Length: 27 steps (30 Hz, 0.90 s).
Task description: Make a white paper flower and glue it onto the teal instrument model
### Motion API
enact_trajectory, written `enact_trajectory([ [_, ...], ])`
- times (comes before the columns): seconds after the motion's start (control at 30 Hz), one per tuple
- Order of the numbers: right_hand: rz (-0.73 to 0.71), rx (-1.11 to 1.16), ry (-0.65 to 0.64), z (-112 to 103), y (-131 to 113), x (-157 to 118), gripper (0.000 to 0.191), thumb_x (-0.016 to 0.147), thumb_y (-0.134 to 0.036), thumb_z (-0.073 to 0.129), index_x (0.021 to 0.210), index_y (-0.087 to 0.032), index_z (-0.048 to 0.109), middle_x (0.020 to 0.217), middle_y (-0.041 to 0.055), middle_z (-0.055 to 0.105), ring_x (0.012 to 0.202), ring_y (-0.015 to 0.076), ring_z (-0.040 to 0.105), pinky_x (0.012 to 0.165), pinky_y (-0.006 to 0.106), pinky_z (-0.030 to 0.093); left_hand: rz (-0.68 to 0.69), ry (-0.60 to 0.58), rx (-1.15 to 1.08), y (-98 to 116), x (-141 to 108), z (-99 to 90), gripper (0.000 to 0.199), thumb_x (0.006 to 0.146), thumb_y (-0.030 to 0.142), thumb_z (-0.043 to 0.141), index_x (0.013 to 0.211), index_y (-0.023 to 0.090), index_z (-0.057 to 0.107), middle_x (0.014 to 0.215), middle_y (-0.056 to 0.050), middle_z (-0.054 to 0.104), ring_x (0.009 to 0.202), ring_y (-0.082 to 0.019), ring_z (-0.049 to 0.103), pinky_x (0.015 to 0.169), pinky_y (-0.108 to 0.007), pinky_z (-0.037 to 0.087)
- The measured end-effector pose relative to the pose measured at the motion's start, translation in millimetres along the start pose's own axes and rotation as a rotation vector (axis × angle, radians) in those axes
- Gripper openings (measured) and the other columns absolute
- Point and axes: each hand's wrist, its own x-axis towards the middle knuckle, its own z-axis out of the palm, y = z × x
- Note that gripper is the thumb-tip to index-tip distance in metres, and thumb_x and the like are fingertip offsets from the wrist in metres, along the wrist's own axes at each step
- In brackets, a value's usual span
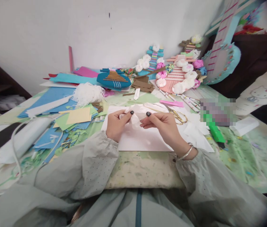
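A thin piece of crumpled white paper [135,121] hangs between my two hands, above white sheets [145,142] on the table. My left hand [118,123] pinches its left side between thumb and fingers. On the right, my right hand [165,126] has thumb and fingers drawn together at the paper's right edge; the exact contact is too small to tell. Gold-handled scissors [180,117] lie just behind my right hand, partly hidden by it. A pink strip [172,103] rests beyond them.
Paper scraps [76,118] and a white string bundle [87,94] lie at the left. Behind stand craft pieces with white paper flowers [183,82] and a teal one [113,80]. Markers [191,102], a green object [216,132] and a white bag [258,91] are at the right.
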Motion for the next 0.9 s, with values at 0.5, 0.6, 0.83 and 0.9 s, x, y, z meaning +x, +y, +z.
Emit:
enact_trajectory([
  [0.5,0.172,0.354,-0.090,-6,1,3,0.014,0.068,-0.027,0.075,0.072,-0.015,0.067,0.078,0.0040,0.069,0.075,0.0152,0.066,0.076,0.030,0.053,0.054,-0.174,0.015,10,-7,6.6,0.023,0.065,0.032,0.074,0.080,0.016,0.068,0.074,-0.001,0.067,0.064,-0.012,0.056,0.061,-0.023,0.044],
  [0.6,0.121,0.302,-0.123,-5,1,1,0.011,0.069,-0.024,0.074,0.071,-0.015,0.068,0.074,0.0024,0.067,0.071,0.0138,0.062,0.076,0.031,0.050,0.046,-0.191,0.063,12,-8,6.7,0.024,0.070,0.038,0.070,0.065,0.014,0.066,0.059,0.001,0.059,0.053,-0.009,0.048,0.052,-0.022,0.039],
  [0.83,0.032,0.273,-0.183,-3,1,0,0.012,0.070,-0.019,0.070,0.060,-0.016,0.065,0.085,0.0043,0.067,0.086,0.0178,0.060,0.085,0.035,0.042,0.023,-0.106,-0.029,1,-3,5.1,0.024,0.071,0.036,0.069,0.065,0.014,0.065,0.056,0.002,0.054,0.051,-0.008,0.043,0.048,-0.021,0.033],
  [0.9,0.033,0.285,-0.196,-3,1,1,0.010,0.070,-0.019,0.070,0.062,-0.016,0.066,0.083,0.0038,0.067,0.084,0.0175,0.059,0.084,0.034,0.042,0.004,-0.128,-0.075,0,-3,5.2,0.023,0.072,0.036,0.068,0.067,0.014,0.066,0.059,0.001,0.056,0.054,-0.009,0.045,0.050,-0.021,0.034],
])
